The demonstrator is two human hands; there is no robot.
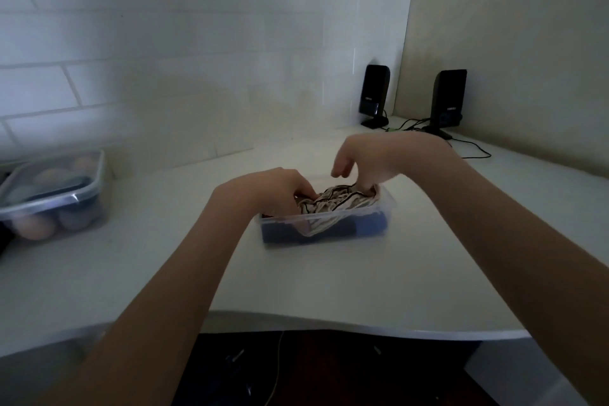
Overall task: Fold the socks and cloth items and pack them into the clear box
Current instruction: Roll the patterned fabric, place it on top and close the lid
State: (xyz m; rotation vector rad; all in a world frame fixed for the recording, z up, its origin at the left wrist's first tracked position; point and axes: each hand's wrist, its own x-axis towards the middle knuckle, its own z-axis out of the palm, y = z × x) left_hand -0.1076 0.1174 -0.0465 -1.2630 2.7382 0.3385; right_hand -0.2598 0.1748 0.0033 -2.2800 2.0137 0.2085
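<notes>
A small clear box (369, 230) stands in the middle of the white desk. Inside lie dark blue cloth items (356, 229) with a beige cloth with dark stripes (336, 204) crumpled on top. My left hand (273, 189) is at the box's left end, its fingers curled down into the striped cloth. Over the box's far right corner, my right hand (362, 161) has its fingertips pressed into the same cloth while its other fingers hang loose.
A lidded clear container (52, 194) with rounded pale and blue things sits at the left edge. Two black speakers (374, 94) (446, 102) with cables (471, 145) stand in the far right corner. The desk's front edge (329, 326) curves inward below the box.
</notes>
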